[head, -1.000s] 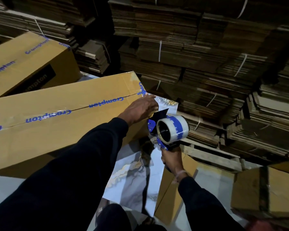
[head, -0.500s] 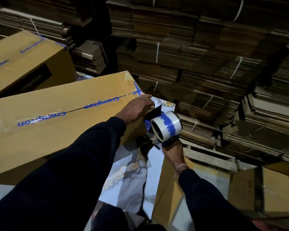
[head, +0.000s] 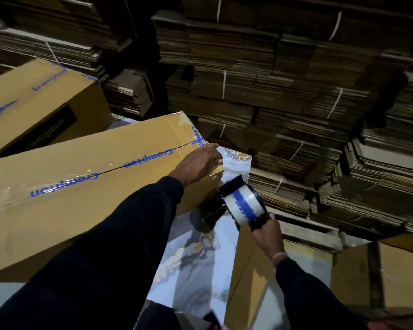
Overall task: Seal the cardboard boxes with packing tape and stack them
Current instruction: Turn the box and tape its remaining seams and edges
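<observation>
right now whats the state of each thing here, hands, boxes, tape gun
left hand: flat, pressing the taped end of the box
right hand: grips the tape dispenser's handle
tape dispenser: loaded with a roll, beside the box's end, blurred
long box: closed, top seam taped
second box: behind it, closed, tilted
flat cardboard bundles: tied, stacked

Box under the left fingers (head: 81, 186): tan cardboard, blue lettering along a glossy clear tape strip.
Second box (head: 34, 103): same tan, blue lettering, a black panel.
Tape roll (head: 244, 207), above the right fingers: milky clear with a blue band — dispenser frame black.
Sleeves (head: 110, 258): black.
Tabletop (head: 200, 258): white marble pattern — grey and gold veins.
Flat stacks (head: 284, 91): dull brown, white straps.
</observation>
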### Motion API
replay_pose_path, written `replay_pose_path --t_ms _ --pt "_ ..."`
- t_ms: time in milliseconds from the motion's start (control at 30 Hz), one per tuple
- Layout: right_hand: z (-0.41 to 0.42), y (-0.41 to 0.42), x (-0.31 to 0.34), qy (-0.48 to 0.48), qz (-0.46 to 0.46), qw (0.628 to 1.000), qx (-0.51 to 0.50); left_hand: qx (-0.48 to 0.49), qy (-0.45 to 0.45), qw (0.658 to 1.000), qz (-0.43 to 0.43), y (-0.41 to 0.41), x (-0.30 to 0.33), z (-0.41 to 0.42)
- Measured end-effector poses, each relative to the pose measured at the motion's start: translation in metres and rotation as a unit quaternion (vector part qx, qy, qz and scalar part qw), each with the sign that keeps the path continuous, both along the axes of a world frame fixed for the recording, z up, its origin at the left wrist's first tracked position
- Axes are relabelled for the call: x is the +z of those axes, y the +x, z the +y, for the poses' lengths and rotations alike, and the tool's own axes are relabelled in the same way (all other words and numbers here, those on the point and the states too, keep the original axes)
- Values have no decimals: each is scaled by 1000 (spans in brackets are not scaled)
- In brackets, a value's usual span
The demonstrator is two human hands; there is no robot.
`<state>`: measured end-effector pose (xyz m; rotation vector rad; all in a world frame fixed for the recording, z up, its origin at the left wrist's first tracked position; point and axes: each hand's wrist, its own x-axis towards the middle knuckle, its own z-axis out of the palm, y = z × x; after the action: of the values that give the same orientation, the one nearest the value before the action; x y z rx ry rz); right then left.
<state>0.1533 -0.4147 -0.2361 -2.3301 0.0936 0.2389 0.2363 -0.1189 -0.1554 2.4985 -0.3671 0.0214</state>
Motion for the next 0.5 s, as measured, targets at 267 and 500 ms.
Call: replay_pose_path --t_ms 267,500 --pt "16 -30 -8 172 103 968 -151 -10 -23 1000 0 -7 8 2" --pt "38 -26 22 256 131 938 -193 -96 52 993 -32 -2 6 10"
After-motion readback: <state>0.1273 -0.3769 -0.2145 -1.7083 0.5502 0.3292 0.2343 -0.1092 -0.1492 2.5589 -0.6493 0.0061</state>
